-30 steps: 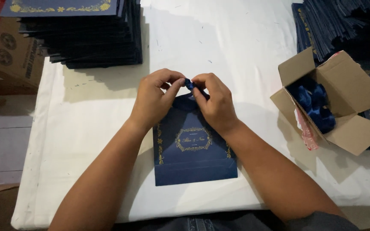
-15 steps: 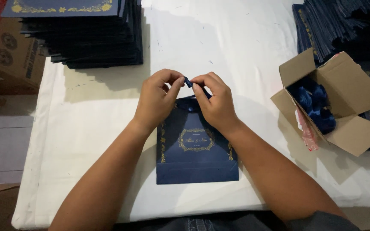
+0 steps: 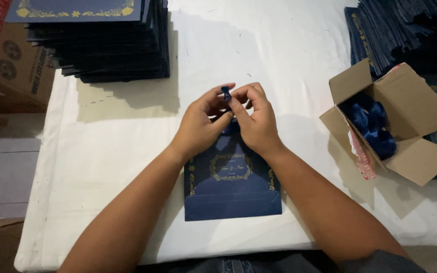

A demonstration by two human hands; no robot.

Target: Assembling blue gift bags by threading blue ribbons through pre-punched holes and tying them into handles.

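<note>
A dark blue card [image 3: 232, 188] with a gold ornamental frame lies flat on the white tablecloth [image 3: 127, 151] near the front edge. Over its top edge my left hand [image 3: 201, 123] and my right hand [image 3: 257, 118] meet, fingertips pinched together on a small blue ribbon piece [image 3: 225, 92] that sticks up between them. Both wrists rest above the card's upper half and hide its top edge.
A tall stack of dark blue cards [image 3: 97, 38] stands at the back left. An open cardboard box [image 3: 405, 126] with blue ribbon bows [image 3: 372, 126] sits at the right, more dark blue cards [image 3: 405, 25] behind it. A brown carton [image 3: 11, 65] stands off the table's left.
Both hands have stayed together on the ribbon and lifted it slightly above the card's top. The card has barely shifted.
</note>
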